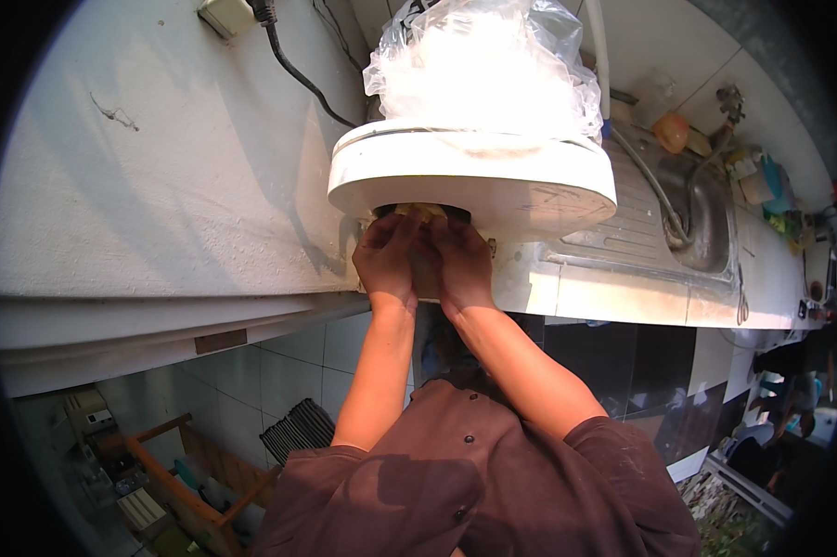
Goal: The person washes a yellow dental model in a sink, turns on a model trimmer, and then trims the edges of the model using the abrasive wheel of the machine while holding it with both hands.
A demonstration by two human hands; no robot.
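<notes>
Both my hands reach forward and meet under the overhanging front of a white appliance with a rounded edge. My left hand has its fingers curled in, and my right hand mirrors it closely. Between their fingertips shows a small yellowish piece, mostly covered, so I cannot tell its kind. It is at a dark round part on the appliance's underside. A bundle of clear plastic bags, bright with sunlight, sits on top of the appliance.
A steel sink with a ridged drainboard and a hose lies to the right. At left is a large white surface, with a black cable running to the appliance. A wooden frame stands on the floor, lower left.
</notes>
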